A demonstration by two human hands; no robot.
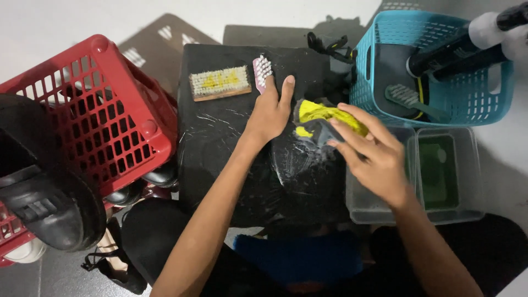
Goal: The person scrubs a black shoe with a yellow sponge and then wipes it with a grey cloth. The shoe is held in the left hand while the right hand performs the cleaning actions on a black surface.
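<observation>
Left hand: the left hand (270, 113) lies flat and spread, palm down, on the black surface (220, 148); it grips nothing, and its fingertips reach toward the small pink brush (262, 72) just beyond them.
Right hand: the right hand (374, 154) is partly curled, fingers and thumb pinching the near edge of the yellow and grey cloth (324, 118).
Cloth: bunched in a heap between the two hands, just past the right hand's fingertips and touching the surface.
Handling: it looks soft, limp and light, probably damp and a bit slippery; a pinch on a fold or corner should hold it, since it has no stiff part to grasp.
Wooden brush (220, 83): well beyond the left hand, bristles up, yellow-stained, beside the pink brush.
Surface: dark, wet and streaked with foam near the left hand's wrist, so likely slick.
Blue basket (440, 104): beyond the right hand, holding a green-grey brush (410, 99) and a dark spray bottle (467, 47).
Clear tub (440, 170): just outward of the right hand, something green inside.
Red basket (104, 110): well outward of the left hand, with black shoes (49, 198) beside it.
Room: pale floor, hard shadows.
</observation>
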